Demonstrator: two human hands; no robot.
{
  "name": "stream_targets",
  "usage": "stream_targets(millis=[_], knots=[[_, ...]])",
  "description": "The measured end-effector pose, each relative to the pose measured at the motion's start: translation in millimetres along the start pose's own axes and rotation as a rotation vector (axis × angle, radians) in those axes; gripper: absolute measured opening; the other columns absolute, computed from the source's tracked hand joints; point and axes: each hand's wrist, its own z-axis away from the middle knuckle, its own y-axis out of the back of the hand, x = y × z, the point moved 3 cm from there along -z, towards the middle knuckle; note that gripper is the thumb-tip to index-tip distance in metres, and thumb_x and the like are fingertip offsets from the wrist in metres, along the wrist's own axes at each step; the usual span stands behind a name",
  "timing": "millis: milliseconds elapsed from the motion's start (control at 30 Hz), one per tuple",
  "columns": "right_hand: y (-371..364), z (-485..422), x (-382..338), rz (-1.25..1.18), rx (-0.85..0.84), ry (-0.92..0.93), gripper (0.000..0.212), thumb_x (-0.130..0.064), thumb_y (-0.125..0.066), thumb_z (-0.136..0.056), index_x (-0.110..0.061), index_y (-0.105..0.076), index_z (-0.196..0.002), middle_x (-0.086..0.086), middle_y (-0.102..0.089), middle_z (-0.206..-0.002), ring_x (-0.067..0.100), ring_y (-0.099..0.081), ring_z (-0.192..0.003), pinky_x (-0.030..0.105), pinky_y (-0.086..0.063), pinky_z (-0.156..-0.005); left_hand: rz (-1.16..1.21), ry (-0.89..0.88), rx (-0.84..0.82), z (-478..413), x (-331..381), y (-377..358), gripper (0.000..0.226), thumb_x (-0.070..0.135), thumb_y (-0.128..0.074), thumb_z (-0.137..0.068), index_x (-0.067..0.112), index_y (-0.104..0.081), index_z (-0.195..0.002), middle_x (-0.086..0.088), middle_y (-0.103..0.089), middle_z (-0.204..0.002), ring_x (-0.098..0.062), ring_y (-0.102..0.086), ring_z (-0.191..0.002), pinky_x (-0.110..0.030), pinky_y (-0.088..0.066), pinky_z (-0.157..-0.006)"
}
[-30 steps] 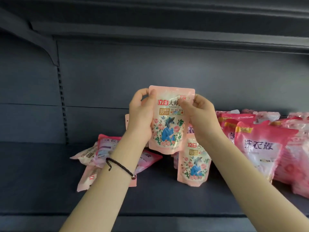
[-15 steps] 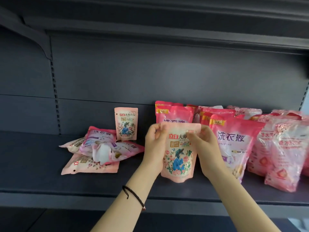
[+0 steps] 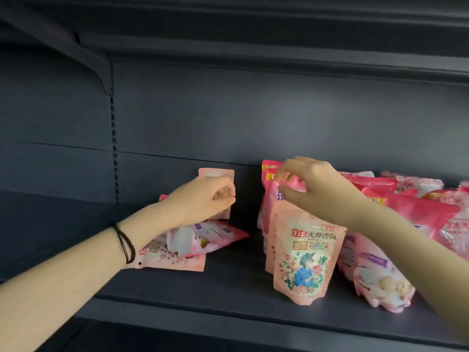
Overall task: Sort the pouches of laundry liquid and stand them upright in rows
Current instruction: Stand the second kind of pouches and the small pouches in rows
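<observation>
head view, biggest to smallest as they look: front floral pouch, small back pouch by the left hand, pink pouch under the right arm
1. pink pouch, partly hidden
2. front floral pouch
3. back pouch; it stands farther away, so its true size is unsure

Our left arm enters lower left, left hand (image 3: 203, 196) mid-frame, fingers curled round a small pouch (image 3: 215, 174); our right hand (image 3: 312, 184), centre right, pinches the top of a pink pouch (image 3: 294, 186).

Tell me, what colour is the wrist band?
Black. The wrist band shows best in head view.

Pale pink pouch (image 3: 304, 260) bears blue-and-rose floral print.
</observation>
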Motion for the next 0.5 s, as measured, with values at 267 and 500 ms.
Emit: stream_targets(millis=[267, 500], knots=[[-69.5, -62.4, -25.1, 0.433, -0.448, 0.178, 0.026, -0.034, -0.051, -0.09, -0.029, -0.054, -0.116, -0.007, -0.057, -0.114, 0.016, -0.058, -0.098, 0.035, -0.052, -0.071, -0.673, -0.343, -0.209, -10.8, -76.3, 8.5, 0.03, 0.045, -0.04, -0.097, 0.03, -0.057, -0.116, 0.011, -0.062, -0.098, -0.013, -0.056, -0.097, -0.035, -0.043, -0.088], [-134.8, -100.1, -28.7, 0.754, -0.734, 0.107, 0.032, -0.026, -0.048, -0.094, -0.019, -0.052, -0.125, 0.004, -0.058, -0.114, 0.027, -0.059, -0.103, 0.034, -0.047, -0.069, -0.723, -0.521, -0.26, -31.6, -139.3, -4.8, 0.034, 0.044, -0.036, -0.097, 0.024, -0.059, -0.113, 0.006, -0.063, -0.101, -0.017, -0.055, -0.098, -0.034, -0.04, -0.082]])
